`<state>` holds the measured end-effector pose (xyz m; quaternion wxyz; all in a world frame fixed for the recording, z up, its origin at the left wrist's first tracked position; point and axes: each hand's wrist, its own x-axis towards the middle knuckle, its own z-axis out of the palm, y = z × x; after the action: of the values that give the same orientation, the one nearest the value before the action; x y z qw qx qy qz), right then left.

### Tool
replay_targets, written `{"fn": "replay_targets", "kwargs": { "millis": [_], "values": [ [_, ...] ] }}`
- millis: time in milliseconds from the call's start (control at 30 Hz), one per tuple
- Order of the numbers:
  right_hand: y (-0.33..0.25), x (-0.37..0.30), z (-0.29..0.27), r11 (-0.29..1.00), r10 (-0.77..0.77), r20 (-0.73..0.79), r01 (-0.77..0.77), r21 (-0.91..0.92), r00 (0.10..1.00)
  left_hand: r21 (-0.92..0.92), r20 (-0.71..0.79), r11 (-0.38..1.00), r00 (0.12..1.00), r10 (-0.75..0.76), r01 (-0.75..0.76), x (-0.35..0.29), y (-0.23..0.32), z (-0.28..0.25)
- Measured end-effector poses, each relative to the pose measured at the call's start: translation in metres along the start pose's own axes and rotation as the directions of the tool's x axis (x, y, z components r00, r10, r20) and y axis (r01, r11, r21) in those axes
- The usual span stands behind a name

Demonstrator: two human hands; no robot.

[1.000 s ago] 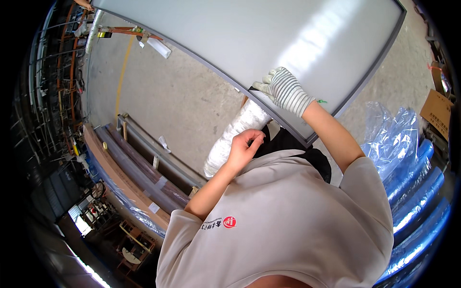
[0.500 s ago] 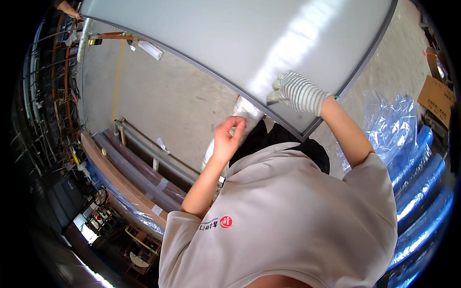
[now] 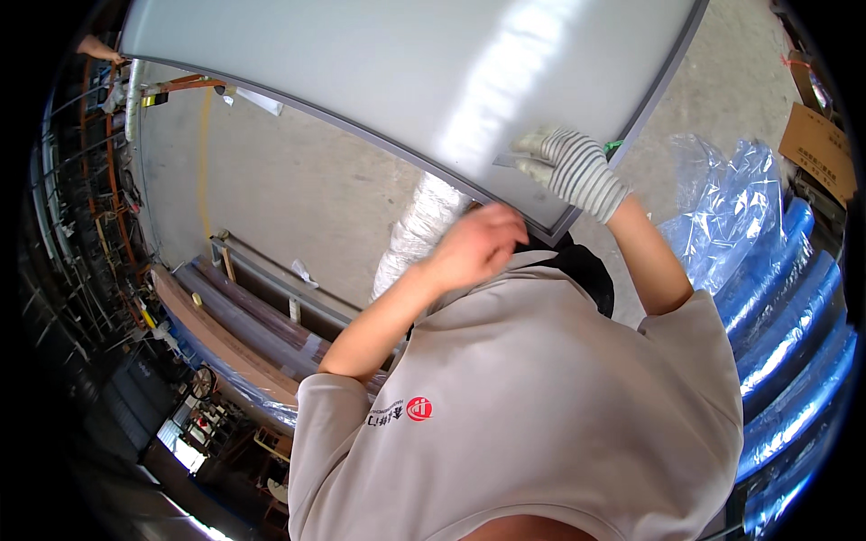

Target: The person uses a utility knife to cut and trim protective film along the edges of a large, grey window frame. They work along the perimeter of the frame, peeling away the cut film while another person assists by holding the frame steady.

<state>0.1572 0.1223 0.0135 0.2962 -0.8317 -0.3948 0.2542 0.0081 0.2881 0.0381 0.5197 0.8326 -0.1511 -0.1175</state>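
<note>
A large grey panel [image 3: 379, 63] with a dark frame [image 3: 361, 135] spans the top of the view, a bright reflection across it. My right hand [image 3: 577, 167], in a white-and-grey striped glove, is over the panel near its close corner. Its fingers pinch a small thin flat strip [image 3: 507, 161], whose kind I cannot make out. My bare left hand [image 3: 483, 243] is beside the frame near that corner, smeared by motion, so its fingers are unclear. A white plastic-wrapped support [image 3: 419, 225] stands under the panel's near edge.
Another person's hand [image 3: 99, 49] is at the panel's far left end. Long wrapped profiles [image 3: 244, 316] lie at left beside a metal rail [image 3: 271, 279]. On the right are blue film-wrapped rolls [image 3: 776, 325], clear plastic film [image 3: 722, 198] and a cardboard box [image 3: 816, 149].
My left hand has moved right and toward the panel's near corner. My gloved right hand has lifted its fingers slightly with the strip. The view has shifted a little.
</note>
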Motion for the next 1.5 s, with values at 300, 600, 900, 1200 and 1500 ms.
{"fn": "replay_targets", "kwargs": {
  "millis": [300,600,900,1200,1500],
  "values": [
    [-0.034,0.005,0.028,0.977,-0.162,0.062,0.169,-0.128,0.985,-0.049,-0.132,0.981,0.973,-0.19,0.185,-0.017,0.02,-0.008],
    [-0.006,-0.012,-0.029,0.98,-0.159,0.397,0.194,-0.049,0.904,-0.098,-0.361,0.946,0.875,-0.322,0.308,-0.038,0.02,-0.007],
    [0.003,-0.007,-0.024,0.963,-0.179,0.588,0.264,-0.062,0.789,-0.121,-0.329,0.875,0.813,-0.481,0.469,-0.045,0.027,0.008],
    [0.007,-0.003,-0.027,0.842,-0.484,0.531,0.535,0.068,0.695,-0.262,-0.373,0.84,0.753,-0.543,0.476,-0.052,0.037,0.028],
    [0.005,0.001,-0.014,0.696,-0.523,0.647,0.716,-0.051,0.555,-0.255,-0.384,0.831,0.737,-0.557,0.495,-0.054,0.046,0.032]
  ]
}}
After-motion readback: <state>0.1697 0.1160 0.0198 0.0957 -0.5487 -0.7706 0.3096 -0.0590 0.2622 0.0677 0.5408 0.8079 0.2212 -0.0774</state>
